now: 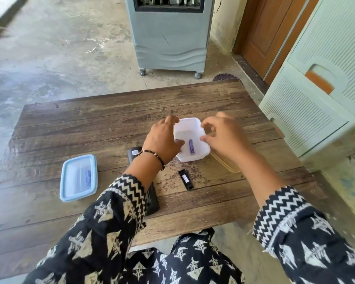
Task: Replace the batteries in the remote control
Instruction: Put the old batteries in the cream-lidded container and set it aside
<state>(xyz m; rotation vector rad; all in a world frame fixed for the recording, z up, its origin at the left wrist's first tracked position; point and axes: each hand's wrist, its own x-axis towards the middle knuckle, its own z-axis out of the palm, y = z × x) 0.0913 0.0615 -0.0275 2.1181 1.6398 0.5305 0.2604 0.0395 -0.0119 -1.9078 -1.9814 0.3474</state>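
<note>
Purple battery [191, 146] lies in tub [195, 121] between gripping left hand [164, 138] and loosely curled right hand [223, 136].

Bright, even daylight fills the scene, leaving only faint, soft shadows on the weathered wooden plank surface [90, 124]. The wide lens bows straight lines near the edges. The top-left corner smears with blur, and the patterned black-and-cream sleeves [103, 232] look slightly soft.
</note>
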